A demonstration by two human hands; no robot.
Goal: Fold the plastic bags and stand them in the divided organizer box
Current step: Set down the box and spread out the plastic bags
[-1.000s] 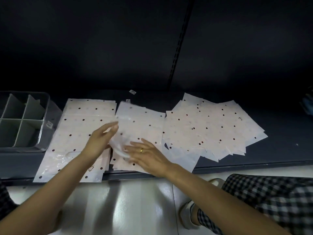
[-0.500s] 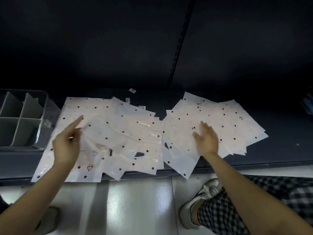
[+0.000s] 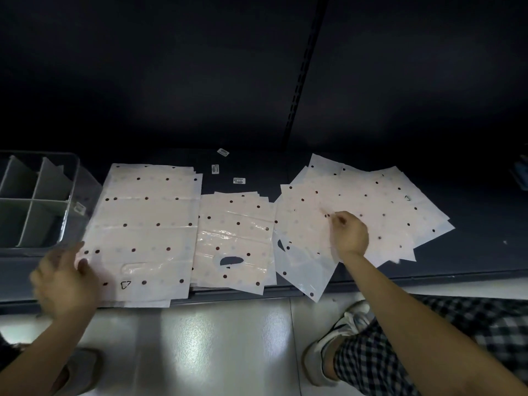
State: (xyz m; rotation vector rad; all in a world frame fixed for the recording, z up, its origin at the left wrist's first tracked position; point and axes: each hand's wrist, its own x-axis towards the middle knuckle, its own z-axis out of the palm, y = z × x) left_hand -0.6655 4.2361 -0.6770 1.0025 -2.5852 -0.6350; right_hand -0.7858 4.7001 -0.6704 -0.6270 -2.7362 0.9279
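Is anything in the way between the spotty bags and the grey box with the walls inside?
Nothing visible. The grey divided organizer box sits right beside the left stack of white dotted plastic bags, open on top. The blurred left hand touches that stack's edge; the right hand pinches the fanned right pile.

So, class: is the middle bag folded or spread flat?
Spread flat: the middle bag lies open on the shelf, handle hole showing, no fold made.
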